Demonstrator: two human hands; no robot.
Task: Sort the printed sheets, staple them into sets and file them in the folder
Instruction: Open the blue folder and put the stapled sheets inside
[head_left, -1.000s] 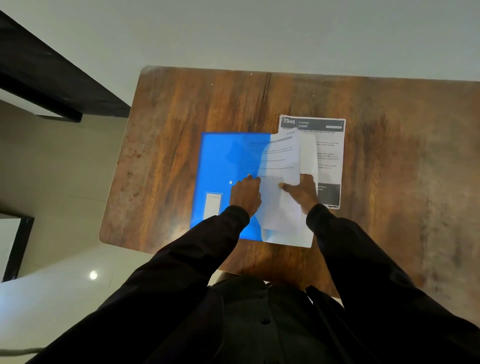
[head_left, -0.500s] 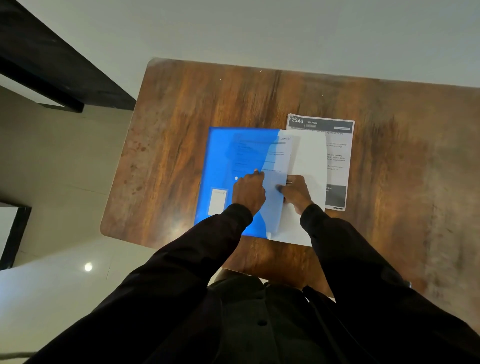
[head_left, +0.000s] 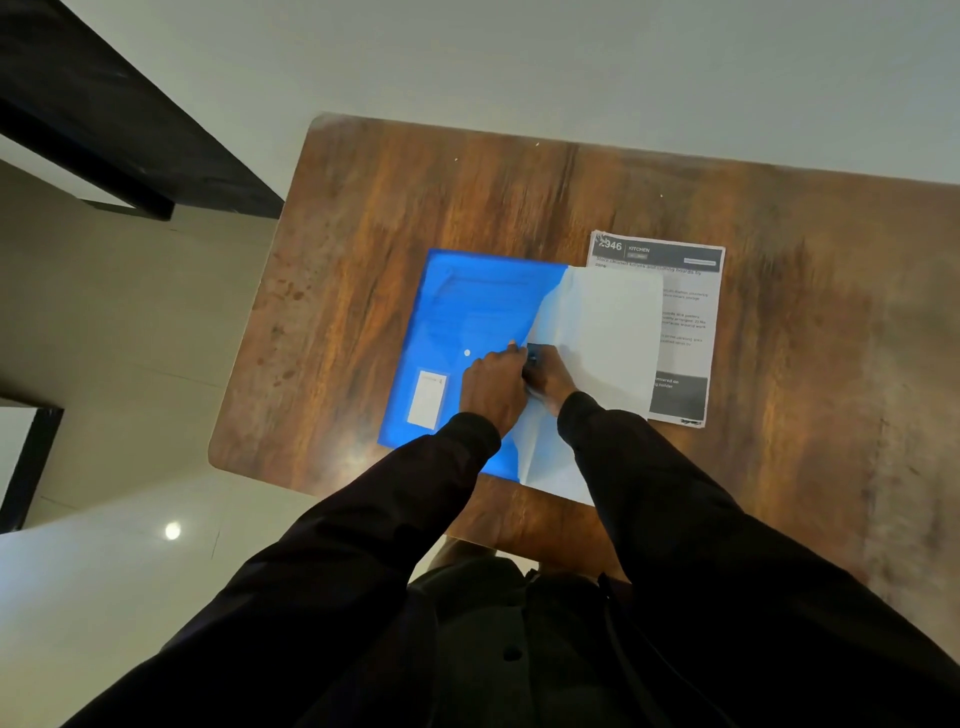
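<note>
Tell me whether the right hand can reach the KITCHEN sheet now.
Probably yes: the right hand rests close to the KITCHEN sheet, whose right part lies bare on the table.

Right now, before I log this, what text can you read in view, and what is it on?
"2946": header band of the printed sheet.
"KITCHEN": same header, beside it.
"Store cleaned knives and cutting boards by zone": heading beneath, blurry, likely reading.
Its body text and dark footer: too blurred.
Label card on the blue folder: too small.
</note>
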